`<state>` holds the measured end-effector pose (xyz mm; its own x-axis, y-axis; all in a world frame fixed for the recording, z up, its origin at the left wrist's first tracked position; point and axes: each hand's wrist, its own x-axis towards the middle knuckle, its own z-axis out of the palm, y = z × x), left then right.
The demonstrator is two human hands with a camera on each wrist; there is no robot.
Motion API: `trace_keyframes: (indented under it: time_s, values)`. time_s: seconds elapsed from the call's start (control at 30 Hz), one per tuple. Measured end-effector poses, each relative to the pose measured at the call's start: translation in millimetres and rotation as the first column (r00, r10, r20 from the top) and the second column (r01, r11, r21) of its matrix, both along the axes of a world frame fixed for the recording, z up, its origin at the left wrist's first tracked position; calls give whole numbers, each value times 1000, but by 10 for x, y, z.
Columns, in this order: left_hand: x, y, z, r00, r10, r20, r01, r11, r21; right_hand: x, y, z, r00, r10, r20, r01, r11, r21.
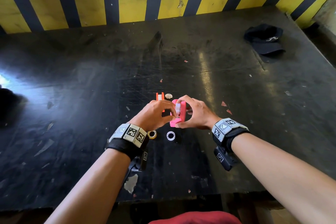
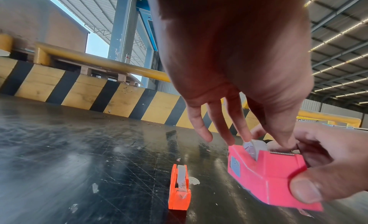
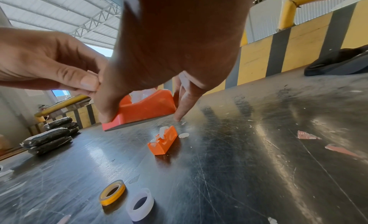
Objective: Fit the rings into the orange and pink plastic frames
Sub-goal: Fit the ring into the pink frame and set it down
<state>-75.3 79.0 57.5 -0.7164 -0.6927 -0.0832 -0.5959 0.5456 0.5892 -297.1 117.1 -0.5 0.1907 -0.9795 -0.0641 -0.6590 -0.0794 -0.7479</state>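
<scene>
The right hand (image 1: 195, 114) grips the pink frame (image 1: 179, 113) from its outer side, thumb on the near end and fingers curled over the far end, holding it clear of the bench (image 1: 236, 96). This grip looks chosen to steady the frame while leaving its open top slot free. The left hand (image 1: 154, 112) comes in from the other side, and its thumb and forefinger pinch a pale ring (image 1: 177, 108) that sits in that slot; the other fingers are spread out of the way. Whether the ring is fully seated cannot be told.

Just beyond the left hand, the small orange frame (image 1: 160, 96) stands on the bench with a white ring already in it, a flat white disc (image 1: 168, 96) touching or just beside it. Just below the left wrist lie a yellow ring (image 1: 152, 134) and a white ring (image 1: 171, 135), side by side and near each other, probably waiting their turn.

There is open room on every side of the hands. The bench's near edge is well behind the wrists, the striped wall (image 1: 136, 0) is far ahead, and a dark cap (image 1: 263, 39) lies well off beyond the right hand. A drop would likely land on the loose rings below.
</scene>
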Motion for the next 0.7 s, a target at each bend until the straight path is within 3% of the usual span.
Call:
trace_keyframes:
  time_s: [0.43,0.57,0.7]
  values:
    - [58,138,-53,992,59,107,-41,987,-157,45,-55,16,998,-3,55,4,1000,-24]
    - [67,111,-122,994,112,12,-110,985,-134,33,-66,22,999,8,47,-8,1000,-9]
    - [164,-29,-180,973,223,-61,-230,962,-148,-27,-117,-56,998,-16,-59,17,1000,13]
